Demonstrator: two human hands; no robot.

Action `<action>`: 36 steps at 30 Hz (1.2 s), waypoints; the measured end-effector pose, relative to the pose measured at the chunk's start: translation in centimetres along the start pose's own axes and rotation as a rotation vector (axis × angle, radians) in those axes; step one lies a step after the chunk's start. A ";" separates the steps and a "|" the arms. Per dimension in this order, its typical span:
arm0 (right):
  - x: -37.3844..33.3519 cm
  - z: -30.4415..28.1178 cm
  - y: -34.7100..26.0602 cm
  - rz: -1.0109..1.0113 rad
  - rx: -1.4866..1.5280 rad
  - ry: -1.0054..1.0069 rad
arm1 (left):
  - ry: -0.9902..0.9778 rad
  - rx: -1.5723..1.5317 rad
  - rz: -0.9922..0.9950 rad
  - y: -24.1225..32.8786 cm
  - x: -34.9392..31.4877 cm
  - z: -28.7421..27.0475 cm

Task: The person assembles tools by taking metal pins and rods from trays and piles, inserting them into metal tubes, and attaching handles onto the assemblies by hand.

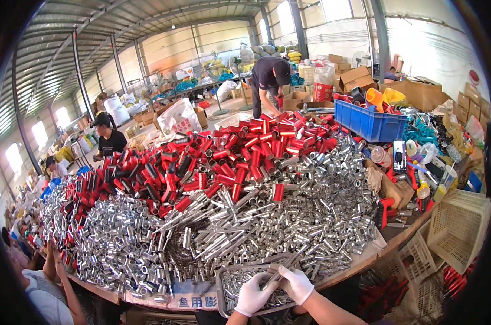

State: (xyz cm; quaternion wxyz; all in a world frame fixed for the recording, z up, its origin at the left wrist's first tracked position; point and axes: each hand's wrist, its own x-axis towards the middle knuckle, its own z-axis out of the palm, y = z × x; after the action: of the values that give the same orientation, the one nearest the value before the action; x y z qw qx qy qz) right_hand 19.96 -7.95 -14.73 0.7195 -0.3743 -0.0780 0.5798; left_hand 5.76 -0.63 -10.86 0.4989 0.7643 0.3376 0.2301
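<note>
Above rectangular tray [220, 292], hands [254, 295] [297, 285] (gloved), metal parts [237, 281]

I am receiving a bright feed: left-side windows [40, 135] are overexposing, metal parts [326, 211] are glinting, shadow is filling the space below the table [394, 241], and fisheye optics are bending the columns [82, 76].

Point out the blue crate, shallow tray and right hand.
Blue crate [362, 122]: head view, near side wall.
Shallow tray [219, 291]: head view, left rim.
Right hand [298, 285]: head view, back of the white glove.
</note>
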 end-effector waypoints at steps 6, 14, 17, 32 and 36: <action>-0.3 0.5 -0.3 -0.005 0.022 -0.006 | 0.007 -0.031 0.006 0.2 -0.1 -0.1; -0.6 0.8 -0.7 0.006 0.013 -0.014 | 0.011 -0.003 0.042 -0.5 0.0 0.1; -0.6 0.7 -0.6 -0.014 0.001 -0.022 | -0.005 0.012 0.013 -0.1 0.0 0.1; -0.1 0.5 -0.4 -0.016 0.046 0.005 | -0.002 0.029 0.006 -0.3 0.3 0.0; -0.2 0.1 -0.4 -0.009 0.034 -0.011 | 0.002 0.044 0.020 -0.1 0.2 0.2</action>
State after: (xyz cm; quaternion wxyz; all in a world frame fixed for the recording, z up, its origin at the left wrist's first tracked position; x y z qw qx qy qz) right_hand 20.20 -8.08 -14.37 0.7279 -0.3583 -0.0740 0.5800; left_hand 6.03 -0.55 -10.99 0.4793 0.7783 0.3353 0.2282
